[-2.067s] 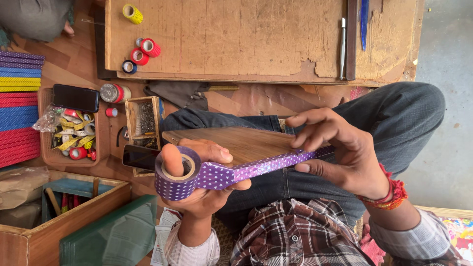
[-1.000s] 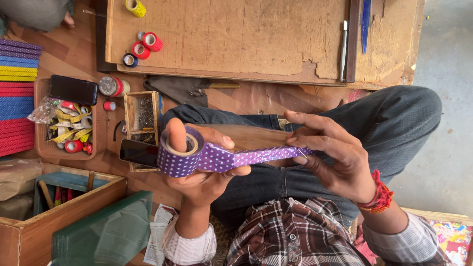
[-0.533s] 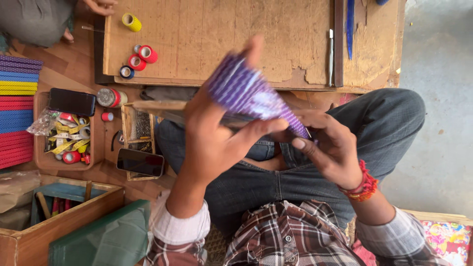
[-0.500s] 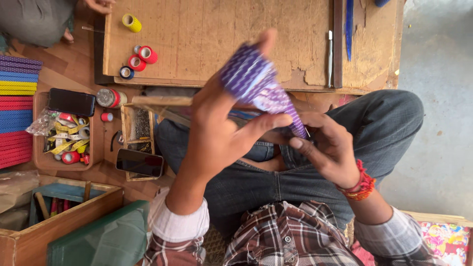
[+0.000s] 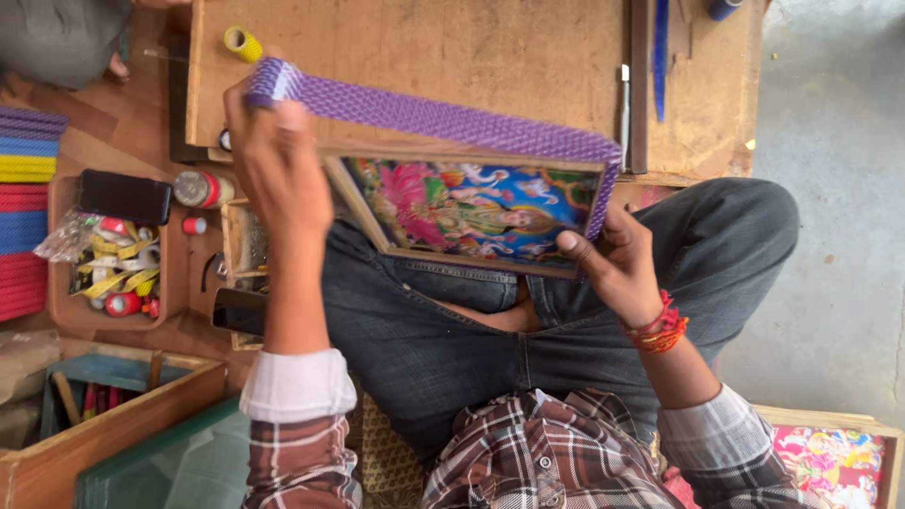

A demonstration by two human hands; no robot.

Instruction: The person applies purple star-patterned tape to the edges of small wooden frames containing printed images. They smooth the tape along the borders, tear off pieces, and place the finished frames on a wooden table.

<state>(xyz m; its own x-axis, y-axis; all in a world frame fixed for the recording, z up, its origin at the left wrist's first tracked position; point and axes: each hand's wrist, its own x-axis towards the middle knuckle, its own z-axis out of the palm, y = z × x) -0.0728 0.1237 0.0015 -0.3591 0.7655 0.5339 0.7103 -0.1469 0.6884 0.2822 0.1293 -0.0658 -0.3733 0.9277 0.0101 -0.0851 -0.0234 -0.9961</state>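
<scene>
A framed colourful picture stands on edge over my lap, its printed face toward me. My right hand grips its right end near the bottom corner. My left hand is raised at the left end and holds a roll of purple dotted tape. A strip of that purple tape runs along the frame's top edge and turns down over the right corner.
A low wooden work board lies ahead with a yellow tape roll, a blue pen and a metal tool. Left: stacked coloured sheets, a tray of tape rolls, a black phone. A wooden box sits below.
The picture has been turned so its printed face shows. My left hand has pulled the tape roll left, stretching the strip along the frame's top edge. The view has tilted.
</scene>
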